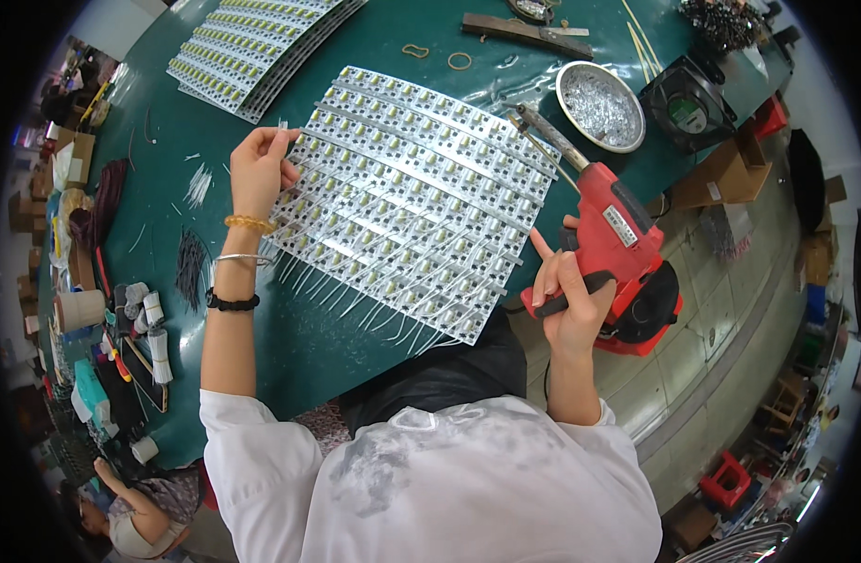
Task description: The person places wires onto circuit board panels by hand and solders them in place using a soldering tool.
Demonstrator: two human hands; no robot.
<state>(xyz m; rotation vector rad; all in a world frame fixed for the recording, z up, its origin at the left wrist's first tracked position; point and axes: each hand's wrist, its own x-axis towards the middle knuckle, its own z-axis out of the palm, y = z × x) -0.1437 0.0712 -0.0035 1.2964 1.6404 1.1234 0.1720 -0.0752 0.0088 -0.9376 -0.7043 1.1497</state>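
LED panel (421, 192), mid-frame: prob. we're soldering white wires (357, 246); R hand (573, 305) grips red soldering gun (611, 218); whether L hand (259, 174) pinches, we can't tell; next needs steady aim.

Glossy green table (304, 371); pale tiled floor (707, 319) right, red stool (731, 469) farther out.

The scene is evenly bright, with cool, whitish light that seems to fall from above. The green tabletop (421, 21) throws back crinkled white glare near the shallow metal bowl (599, 105), whose contents glitter. Sheen runs along the silvery LED board panel (412, 202), though its components stay crisp. The tiled floor (695, 328) shows soft reflections, and shadows are faint. Toward the rim, straight edges bow, the cluttered surroundings turn soft and small, and black vignetting swallows the corners.
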